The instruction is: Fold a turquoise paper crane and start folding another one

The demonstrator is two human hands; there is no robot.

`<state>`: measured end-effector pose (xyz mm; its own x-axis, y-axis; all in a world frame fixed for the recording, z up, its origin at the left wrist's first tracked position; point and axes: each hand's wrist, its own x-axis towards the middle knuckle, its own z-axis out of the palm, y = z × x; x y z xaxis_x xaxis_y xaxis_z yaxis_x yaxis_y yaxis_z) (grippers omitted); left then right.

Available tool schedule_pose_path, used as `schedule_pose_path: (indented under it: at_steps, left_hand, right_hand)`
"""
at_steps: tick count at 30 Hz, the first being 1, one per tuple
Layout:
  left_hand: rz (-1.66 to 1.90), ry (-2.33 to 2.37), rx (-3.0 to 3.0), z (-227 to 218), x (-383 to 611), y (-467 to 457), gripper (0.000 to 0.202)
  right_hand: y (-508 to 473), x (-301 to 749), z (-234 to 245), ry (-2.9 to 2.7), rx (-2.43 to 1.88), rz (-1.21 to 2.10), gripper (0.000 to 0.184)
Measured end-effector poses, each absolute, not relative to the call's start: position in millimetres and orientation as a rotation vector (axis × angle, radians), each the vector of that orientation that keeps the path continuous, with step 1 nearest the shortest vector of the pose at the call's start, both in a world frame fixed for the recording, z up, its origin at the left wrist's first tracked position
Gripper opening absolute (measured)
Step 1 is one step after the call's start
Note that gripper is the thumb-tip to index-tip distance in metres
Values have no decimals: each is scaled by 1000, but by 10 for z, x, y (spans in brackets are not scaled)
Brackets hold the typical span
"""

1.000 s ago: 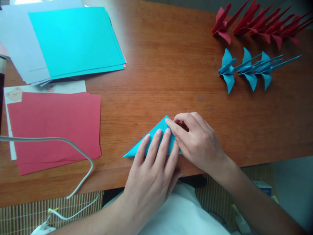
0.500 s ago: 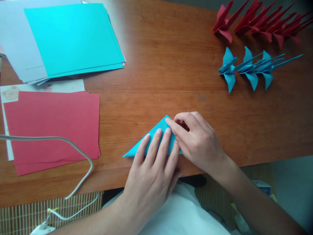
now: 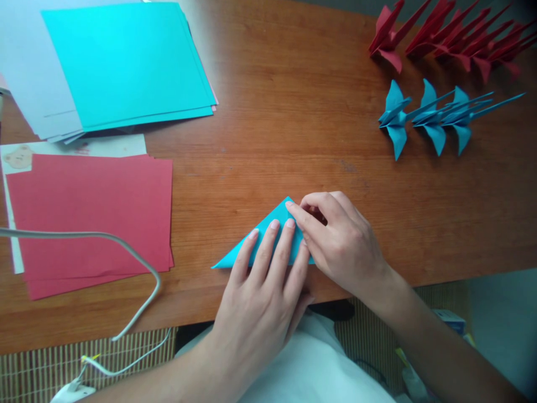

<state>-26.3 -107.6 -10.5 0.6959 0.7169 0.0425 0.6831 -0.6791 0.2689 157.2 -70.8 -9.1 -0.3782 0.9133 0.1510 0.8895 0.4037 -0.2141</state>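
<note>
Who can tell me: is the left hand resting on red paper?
No, the left hand lies on the folded blue paper, apart from the red paper.

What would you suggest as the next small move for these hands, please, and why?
Perhaps slide the right hand down the right edge of the folded blue paper, pressing it: one right-hand digit rests near the top corner, while the left hand lies spread across the paper, seemingly steadying it.

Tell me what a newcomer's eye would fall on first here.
Probably the turquoise sheets at upper left, with red sheets below them. Next come the red cranes and blue cranes, lined up at upper right. At lower centre, left fingers and right fingers rest on a folded blue triangle.
</note>
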Motion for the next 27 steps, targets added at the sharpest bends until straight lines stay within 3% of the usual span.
schedule_pose_path:
  at_steps: [27]
  left_hand:
    - [201,1141,2634,-109,-271,-1076,67]
  right_hand:
    - [-700,1589,-59,-2445,-1598,198,34]
